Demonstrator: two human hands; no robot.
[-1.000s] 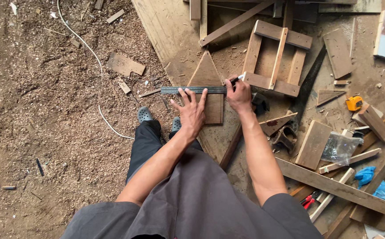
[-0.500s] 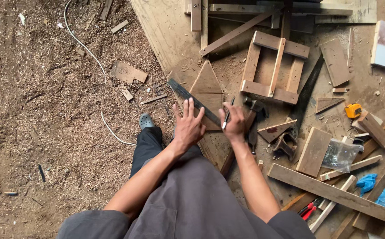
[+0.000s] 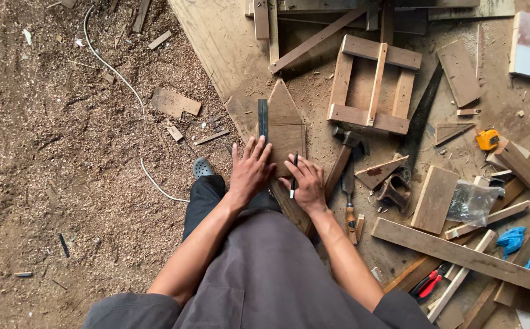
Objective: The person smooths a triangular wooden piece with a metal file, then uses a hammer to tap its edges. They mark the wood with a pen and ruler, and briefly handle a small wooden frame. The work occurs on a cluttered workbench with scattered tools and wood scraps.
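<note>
A pointed, house-shaped wooden piece lies on the floor in front of me. A dark metal ruler runs lengthwise along its left edge, pointing away from me. My left hand presses flat on the ruler's near end, fingers spread. My right hand rests on the near part of the wood and holds a black pencil, tip pointing away from me.
A hammer and a chisel lie just right of my right hand. Beyond stands a wooden frame. Scrap boards, a yellow tape measure, red pliers and blue rags fill the right. A white cable crosses the sawdust on the left.
The ruler has swung from lying crosswise above the wood, through a diagonal, to lengthwise along its left edge. Both hands drew back toward me onto the wood's near part.
</note>
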